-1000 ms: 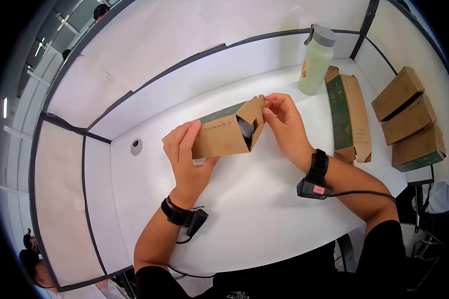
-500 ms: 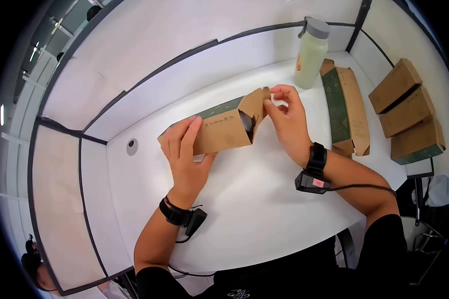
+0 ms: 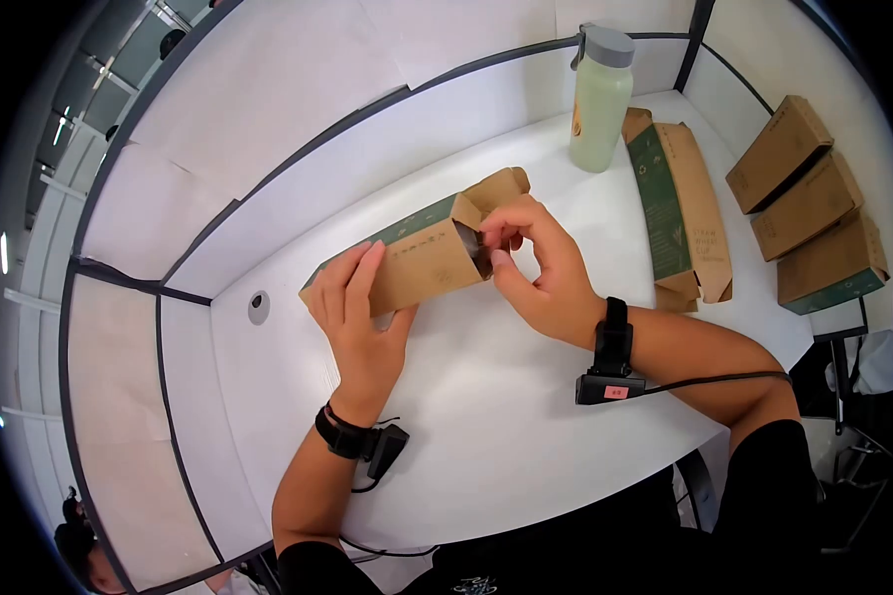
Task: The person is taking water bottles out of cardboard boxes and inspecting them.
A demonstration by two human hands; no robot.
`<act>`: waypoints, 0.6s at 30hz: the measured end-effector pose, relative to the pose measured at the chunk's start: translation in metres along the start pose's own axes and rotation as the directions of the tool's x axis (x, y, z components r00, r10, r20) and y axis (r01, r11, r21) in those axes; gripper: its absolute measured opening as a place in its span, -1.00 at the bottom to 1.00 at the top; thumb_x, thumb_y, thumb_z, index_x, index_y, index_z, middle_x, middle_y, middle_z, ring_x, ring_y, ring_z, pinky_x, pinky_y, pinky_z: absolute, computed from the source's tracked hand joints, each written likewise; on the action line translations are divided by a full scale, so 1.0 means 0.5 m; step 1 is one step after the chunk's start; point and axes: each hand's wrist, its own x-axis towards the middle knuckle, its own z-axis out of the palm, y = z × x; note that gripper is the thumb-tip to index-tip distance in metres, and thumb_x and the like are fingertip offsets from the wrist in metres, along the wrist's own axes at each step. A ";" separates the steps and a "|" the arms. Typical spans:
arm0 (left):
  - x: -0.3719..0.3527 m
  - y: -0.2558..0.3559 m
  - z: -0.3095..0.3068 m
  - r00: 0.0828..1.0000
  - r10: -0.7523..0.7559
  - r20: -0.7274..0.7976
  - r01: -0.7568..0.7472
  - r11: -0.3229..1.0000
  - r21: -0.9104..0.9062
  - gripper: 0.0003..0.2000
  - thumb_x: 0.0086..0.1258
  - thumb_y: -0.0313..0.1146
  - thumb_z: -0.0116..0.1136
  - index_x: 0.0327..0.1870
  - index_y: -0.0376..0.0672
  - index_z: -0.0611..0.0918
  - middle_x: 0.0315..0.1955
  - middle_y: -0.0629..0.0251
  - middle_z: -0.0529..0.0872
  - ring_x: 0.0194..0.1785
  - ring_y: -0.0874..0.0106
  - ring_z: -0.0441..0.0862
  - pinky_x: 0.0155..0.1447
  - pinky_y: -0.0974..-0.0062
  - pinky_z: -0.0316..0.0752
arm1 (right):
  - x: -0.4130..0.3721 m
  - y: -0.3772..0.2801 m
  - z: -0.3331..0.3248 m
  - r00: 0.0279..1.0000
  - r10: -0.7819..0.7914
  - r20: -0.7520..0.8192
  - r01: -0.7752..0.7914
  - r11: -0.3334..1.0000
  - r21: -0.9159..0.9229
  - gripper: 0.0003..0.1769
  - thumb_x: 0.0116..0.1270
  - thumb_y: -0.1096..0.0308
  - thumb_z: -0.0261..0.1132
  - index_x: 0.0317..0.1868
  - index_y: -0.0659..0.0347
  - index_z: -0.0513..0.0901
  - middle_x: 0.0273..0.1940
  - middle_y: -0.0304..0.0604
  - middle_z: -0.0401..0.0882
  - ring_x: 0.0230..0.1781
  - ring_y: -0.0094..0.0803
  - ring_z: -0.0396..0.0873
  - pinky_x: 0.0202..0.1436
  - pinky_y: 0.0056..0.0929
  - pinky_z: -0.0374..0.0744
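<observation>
A brown and green cardboard box (image 3: 422, 269) lies on its side above the middle of the table, its right end open and a flap raised. My left hand (image 3: 352, 307) is wrapped round the box's left part, fingers over the top and thumb below. At the open end my right hand (image 3: 541, 263) pinches with thumb and forefinger, the fingertips at the mouth of the box. Something dark and shiny shows just inside that mouth. Whether my right fingers grip it or an inner flap is hidden.
A pale green bottle (image 3: 601, 104) with a grey lid stands at the back right. Beside it lies an opened green and brown carton (image 3: 700, 213). Several closed brown boxes (image 3: 809, 208) line the right edge. White partitions (image 3: 313, 119) enclose the white table (image 3: 526, 426).
My right hand has left the box's end flap and moved left and down to the open mouth. The flap now stands open, and the box has shifted slightly left.
</observation>
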 end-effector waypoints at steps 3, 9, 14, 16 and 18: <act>-0.002 0.000 -0.002 1.000 -0.020 -0.024 0.020 1.000 -0.025 -0.15 0.11 -0.61 0.64 0.53 -0.08 0.55 0.44 0.23 0.55 0.45 0.15 0.42 0.50 0.22 0.35 | 0.000 0.006 -0.006 1.000 -0.014 0.014 0.014 1.000 0.028 -0.75 0.53 0.66 0.18 0.12 0.20 0.56 -0.02 -0.23 0.57 -0.04 -0.50 0.55 0.16 -0.41 0.54; -0.004 -0.001 -0.003 0.999 -0.042 -0.019 0.042 0.998 -0.044 -0.16 0.15 -0.63 0.62 0.54 -0.09 0.52 0.45 0.19 0.52 0.47 0.15 0.42 0.49 0.22 0.40 | 0.002 0.020 0.003 0.993 0.112 0.033 -0.116 0.971 0.207 -0.76 0.46 0.59 0.29 0.08 0.18 0.58 -0.11 -0.27 0.58 -0.09 -0.47 0.55 0.04 -0.42 0.56; -0.005 -0.007 0.005 0.987 -0.114 -0.111 0.101 0.988 -0.119 -0.14 0.10 -0.60 0.63 0.53 -0.07 0.55 0.43 0.21 0.54 0.44 0.14 0.42 0.47 0.18 0.28 | -0.005 0.015 0.018 0.983 0.120 0.139 -0.139 0.980 0.143 -0.71 0.48 0.61 0.26 0.15 0.18 0.56 -0.11 -0.26 0.48 -0.11 -0.45 0.55 0.00 -0.43 0.57; -0.007 -0.010 0.006 0.989 -0.112 -0.100 0.100 0.988 -0.120 -0.13 0.10 -0.59 0.63 0.55 -0.07 0.53 0.44 0.20 0.51 0.44 0.13 0.39 0.47 0.17 0.28 | -0.006 0.016 0.020 0.990 0.070 0.119 -0.086 0.987 0.139 -0.69 0.48 0.62 0.26 0.17 0.18 0.56 -0.11 -0.27 0.46 -0.11 -0.45 0.55 -0.01 -0.44 0.57; -0.008 -0.010 0.007 0.990 -0.108 -0.092 0.097 0.988 -0.119 -0.12 0.10 -0.59 0.63 0.56 -0.06 0.52 0.44 0.19 0.48 0.44 0.13 0.36 0.46 0.16 0.28 | -0.006 0.018 0.017 0.987 0.082 0.140 -0.098 0.989 0.114 -0.66 0.50 0.61 0.28 0.23 0.18 0.56 -0.08 -0.25 0.48 -0.11 -0.43 0.55 -0.02 -0.41 0.58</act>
